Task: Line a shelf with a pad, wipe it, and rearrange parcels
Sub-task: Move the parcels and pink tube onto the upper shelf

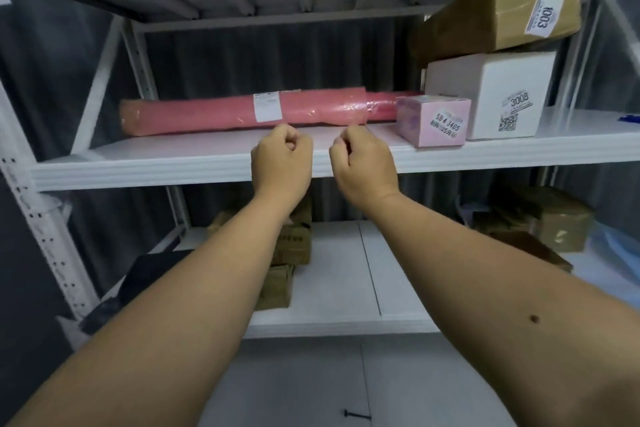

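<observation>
A long pink rolled pad (207, 114) in clear plastic wrap with a white label lies along the back of the white middle shelf (156, 166). My left hand (282, 163) and my right hand (363, 166) are raised side by side at the shelf's front edge, just in front of the roll. Both have their fingers curled into loose fists, and I see nothing held in either. My right knuckles reach the loose lower edge of the wrap. To the right stand a small pink box (433, 120), a white box (498, 94) and, on top of it, a brown carton (498, 7).
The lower shelf (346, 274) holds stacked brown cartons (291, 246) behind my left forearm, a dark item (145, 274) at the left and taped brown parcels (547, 222) at the right. White perforated uprights (38, 218) frame the rack. A dark curtain hangs behind.
</observation>
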